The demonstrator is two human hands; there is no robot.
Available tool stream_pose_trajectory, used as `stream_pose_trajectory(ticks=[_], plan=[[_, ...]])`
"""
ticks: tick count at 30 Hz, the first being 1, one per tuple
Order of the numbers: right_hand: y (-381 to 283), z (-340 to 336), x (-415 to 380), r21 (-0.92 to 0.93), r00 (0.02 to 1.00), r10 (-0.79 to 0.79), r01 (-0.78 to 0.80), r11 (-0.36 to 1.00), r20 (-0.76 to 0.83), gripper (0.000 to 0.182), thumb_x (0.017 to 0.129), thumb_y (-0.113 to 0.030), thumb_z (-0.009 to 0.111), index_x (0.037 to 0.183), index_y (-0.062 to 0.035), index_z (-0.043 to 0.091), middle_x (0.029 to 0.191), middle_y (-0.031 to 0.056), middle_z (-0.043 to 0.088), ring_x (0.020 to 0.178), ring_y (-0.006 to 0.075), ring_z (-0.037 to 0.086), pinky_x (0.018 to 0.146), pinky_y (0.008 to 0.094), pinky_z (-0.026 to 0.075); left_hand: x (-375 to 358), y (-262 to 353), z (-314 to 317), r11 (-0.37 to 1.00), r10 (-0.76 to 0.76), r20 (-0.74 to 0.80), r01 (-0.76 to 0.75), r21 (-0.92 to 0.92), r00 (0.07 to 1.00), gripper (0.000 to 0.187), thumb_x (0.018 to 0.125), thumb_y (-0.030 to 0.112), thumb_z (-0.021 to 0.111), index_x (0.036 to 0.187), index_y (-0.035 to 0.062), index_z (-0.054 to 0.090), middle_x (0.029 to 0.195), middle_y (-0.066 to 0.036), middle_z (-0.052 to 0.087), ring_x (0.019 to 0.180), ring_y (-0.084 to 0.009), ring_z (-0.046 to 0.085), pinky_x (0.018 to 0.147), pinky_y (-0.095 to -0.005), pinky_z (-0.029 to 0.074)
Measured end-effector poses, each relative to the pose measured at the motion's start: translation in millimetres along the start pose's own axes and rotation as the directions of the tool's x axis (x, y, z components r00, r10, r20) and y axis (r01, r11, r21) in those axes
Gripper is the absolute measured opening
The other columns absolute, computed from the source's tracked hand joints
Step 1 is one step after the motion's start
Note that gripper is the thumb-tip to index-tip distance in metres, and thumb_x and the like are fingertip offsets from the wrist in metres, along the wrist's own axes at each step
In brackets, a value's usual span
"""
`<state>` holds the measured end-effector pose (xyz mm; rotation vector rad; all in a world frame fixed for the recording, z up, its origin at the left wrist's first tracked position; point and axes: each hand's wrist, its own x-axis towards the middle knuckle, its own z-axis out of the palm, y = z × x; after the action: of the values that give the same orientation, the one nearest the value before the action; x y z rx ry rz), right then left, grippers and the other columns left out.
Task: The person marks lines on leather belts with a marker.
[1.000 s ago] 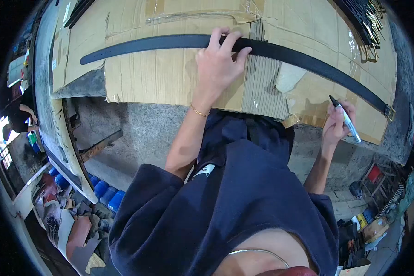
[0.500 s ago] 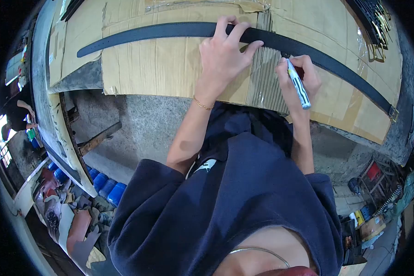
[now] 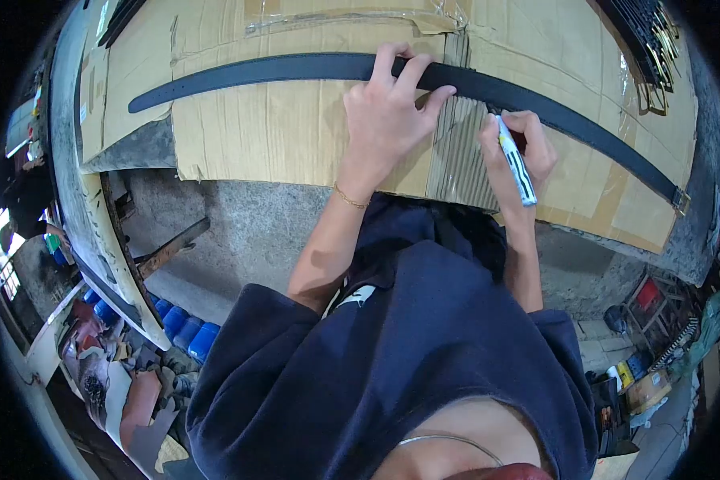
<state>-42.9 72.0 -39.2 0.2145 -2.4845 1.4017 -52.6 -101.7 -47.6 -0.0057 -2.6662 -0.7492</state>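
A long black leather belt (image 3: 296, 68) lies in a shallow arc across the cardboard, its buckle (image 3: 680, 200) at the right end and its tip with holes at the left. My left hand (image 3: 388, 104) grips it near the middle, fingers reaching over the far edge and thumb along the near edge. In my right hand (image 3: 528, 148) is a marker pen (image 3: 517, 164) with a pale blue and white barrel, held like a writing tool. Its dark tip is right at the belt's near edge, a little right of my left thumb.
Flattened cardboard (image 3: 248, 136) covers the worktable. More black belts with brass-coloured buckles (image 3: 660, 64) are piled at the far right. Leather scraps (image 3: 140, 396) and blue containers (image 3: 188, 332) are on the lower left. Another person (image 3: 28, 196) is at the far left.
The whole view has shifted slightly, so table and belt appear a little lower. Both hands keep their places on belt and marker. The person at the far left has changed posture.
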Motion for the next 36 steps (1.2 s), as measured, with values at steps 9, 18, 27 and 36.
stream_pose_trajectory(ticks=[9,18,27,36], plan=[[5.5,3.1,-1.0,-0.047,1.000,-0.017,0.017,0.999,0.003,0.018,0.078,-0.005,0.074,0.077,-0.0006,0.056,0.066,0.0085,0.058,0.056,0.0141,0.055,0.053,0.0278,0.046,0.7,-0.5,1.0,1.000,0.005,0.002,-0.005,-0.008,1.000,0.040,0.069,0.034,0.083,0.101,0.0147,0.069,0.103,-0.003,0.060,0.071,-0.0213,0.065,0.052,-0.0320,0.050],[4.7,-0.1,-4.0,0.037,1.000,0.029,-0.029,0.999,-0.008,0.019,0.078,-0.006,0.075,0.078,-0.0004,0.057,0.066,0.0085,0.059,0.055,0.0140,0.058,0.053,0.0273,0.047,1.1,0.6,-1.1,1.000,0.000,0.009,0.001,-0.017,1.000,0.039,0.070,0.033,0.083,0.101,0.0141,0.069,0.104,-0.003,0.060,0.067,-0.0210,0.065,0.052,-0.0324,0.050],[7.6,3.2,-3.7,0.002,1.000,0.019,-0.019,1.000,-0.017,0.019,0.078,-0.008,0.075,0.079,0.0000,0.058,0.066,0.0087,0.059,0.055,0.0138,0.056,0.053,0.0287,0.046,1.0,3.2,-3.0,1.000,-0.011,0.021,0.012,-0.006,1.000,0.038,0.071,0.032,0.083,0.102,0.0146,0.069,0.106,-0.003,0.060,0.066,-0.0215,0.064,0.053,-0.0335,0.050],[6.0,3.0,-4.8,0.060,0.997,0.034,-0.030,0.998,-0.069,0.019,0.077,-0.008,0.076,0.079,-0.0005,0.058,0.065,0.0091,0.058,0.055,0.0151,0.057,0.053,0.0285,0.047,0.8,2.9,-2.2,1.000,-0.014,0.013,0.014,-0.017,1.000,0.037,0.072,0.033,0.082,0.102,0.0147,0.070,0.106,-0.003,0.061,0.070,-0.0224,0.066,0.055,-0.0340,0.051]])
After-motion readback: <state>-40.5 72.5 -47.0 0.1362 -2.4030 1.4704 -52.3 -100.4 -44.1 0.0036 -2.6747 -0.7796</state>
